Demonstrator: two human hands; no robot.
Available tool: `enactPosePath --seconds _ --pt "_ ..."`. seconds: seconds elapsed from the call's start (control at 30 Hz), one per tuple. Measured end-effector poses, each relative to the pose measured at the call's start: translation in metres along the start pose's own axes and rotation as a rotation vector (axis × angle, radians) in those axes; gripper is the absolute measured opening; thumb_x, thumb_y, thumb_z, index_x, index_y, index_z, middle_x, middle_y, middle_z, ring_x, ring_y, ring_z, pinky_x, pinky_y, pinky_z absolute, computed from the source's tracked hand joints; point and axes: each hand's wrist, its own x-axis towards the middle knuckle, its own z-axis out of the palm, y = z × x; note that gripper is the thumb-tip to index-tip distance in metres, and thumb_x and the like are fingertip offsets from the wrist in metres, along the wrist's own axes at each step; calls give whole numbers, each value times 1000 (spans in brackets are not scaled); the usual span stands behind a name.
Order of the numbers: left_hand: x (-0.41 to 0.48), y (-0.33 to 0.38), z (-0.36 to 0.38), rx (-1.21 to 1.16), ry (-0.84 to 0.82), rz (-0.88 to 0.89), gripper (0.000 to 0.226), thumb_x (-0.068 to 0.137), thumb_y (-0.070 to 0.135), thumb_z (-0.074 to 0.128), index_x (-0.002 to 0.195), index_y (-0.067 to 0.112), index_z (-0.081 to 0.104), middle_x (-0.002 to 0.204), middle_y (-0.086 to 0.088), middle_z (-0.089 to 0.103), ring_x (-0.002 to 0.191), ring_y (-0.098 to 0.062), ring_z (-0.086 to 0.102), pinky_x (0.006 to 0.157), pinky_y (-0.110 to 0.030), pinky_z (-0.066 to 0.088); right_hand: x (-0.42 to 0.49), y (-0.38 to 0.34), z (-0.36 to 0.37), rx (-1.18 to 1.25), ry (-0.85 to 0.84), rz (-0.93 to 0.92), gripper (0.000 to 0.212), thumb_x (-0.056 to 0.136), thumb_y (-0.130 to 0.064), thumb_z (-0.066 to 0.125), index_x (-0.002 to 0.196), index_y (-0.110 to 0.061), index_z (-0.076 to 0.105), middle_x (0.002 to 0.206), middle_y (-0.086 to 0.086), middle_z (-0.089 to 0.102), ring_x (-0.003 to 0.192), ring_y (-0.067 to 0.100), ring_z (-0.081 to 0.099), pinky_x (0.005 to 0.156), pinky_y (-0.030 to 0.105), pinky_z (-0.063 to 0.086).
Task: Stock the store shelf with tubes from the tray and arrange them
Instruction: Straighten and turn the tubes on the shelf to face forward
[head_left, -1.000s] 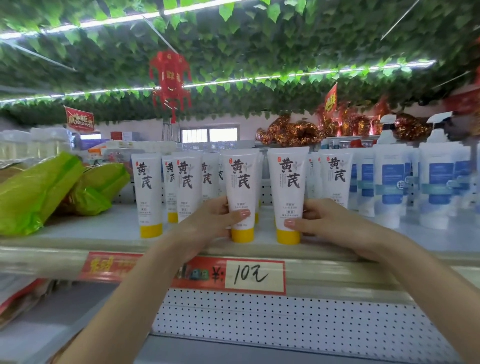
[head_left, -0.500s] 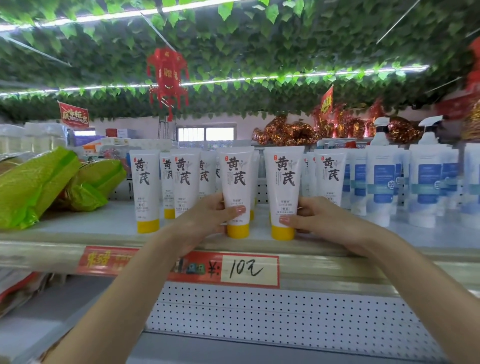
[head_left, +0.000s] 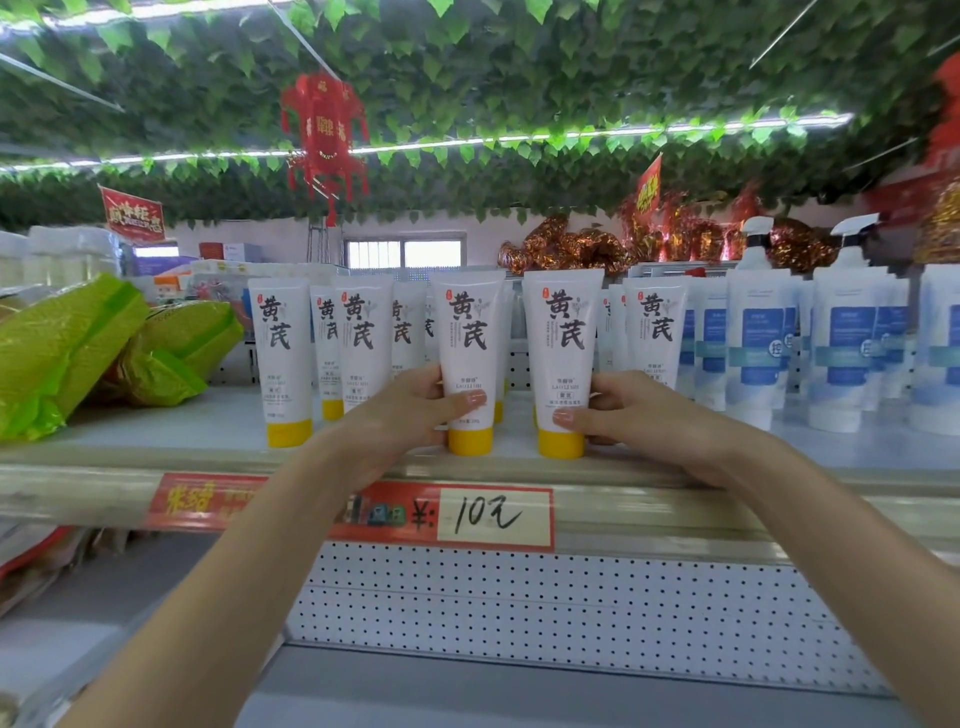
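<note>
Several white tubes with yellow caps stand cap-down on the shelf (head_left: 156, 431). My left hand (head_left: 410, 415) grips one front tube (head_left: 467, 338), thumb across its lower face. My right hand (head_left: 628, 415) grips the neighbouring front tube (head_left: 563, 338), thumb on its lower front. Both tubes stand upright at the shelf's front edge, a small gap between them. Another tube (head_left: 280, 358) stands alone further left, and more tubes (head_left: 363, 332) line up behind. No tray is in view.
Green packets (head_left: 67, 353) lie on the shelf's left end. White and blue spray bottles (head_left: 758, 343) crowd the right side. A red price strip (head_left: 488, 514) reading 10 runs along the shelf lip, with a perforated back panel (head_left: 519, 608) below.
Both hands stay on the same two tubes. The view has shifted slightly, and the tubes sit a little closer to the shelf's front edge.
</note>
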Motion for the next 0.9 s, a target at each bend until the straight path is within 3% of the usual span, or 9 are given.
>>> enactPosePath --seconds 0.17,0.27,0.4,0.53,0.67,0.77,0.9 --pt "0 -1 0 5 -5 3 39 94 21 56 132 22 51 128 4 61 117 -12 57 103 -36 44 2 1 0 5 13 1 33 90 -22 63 123 -19 60 115 -5 68 102 7 64 92 25 50" --pt "1 -1 -1 16 0 3 37 94 22 56 131 22 52 127 5 61 116 -11 58 102 -34 45 3 2 0 3 19 -4 34 90 -24 63 123 -19 60 114 -6 68 101 6 64 89 22 51" --pt "1 -1 0 20 12 6 38 94 22 56 131 20 52 127 4 61 116 -11 58 100 -32 46 4 3 0 -14 27 -15 35 90 -30 62 124 -21 60 115 -5 67 104 9 63 94 29 51" --pt "1 0 1 44 50 5 38 93 22 58 130 18 53 125 2 62 112 -11 59 94 -27 49 2 1 0 9 54 -29 29 91 -34 59 119 -25 57 110 -7 67 99 5 62 83 22 51" --pt "-3 4 -2 -51 68 -15 39 92 24 58 129 11 53 123 -4 63 109 -14 62 92 -28 51 -1 -2 1 -10 143 -61 37 89 -37 61 123 -22 53 112 -4 65 102 9 61 89 33 53" --pt "-10 12 -6 -104 105 5 51 92 28 57 133 0 46 130 -11 58 116 -18 58 103 -31 44 -2 -3 1 -57 198 -71 45 87 -41 62 126 -22 51 117 -3 62 105 11 59 92 39 52" --pt "-20 28 -5 -6 145 43 60 90 44 54 134 4 46 132 -5 55 123 -16 51 103 -29 39 -4 -4 3 -138 435 -185 50 88 -40 63 130 -19 47 118 -3 53 92 5 54 73 18 45"
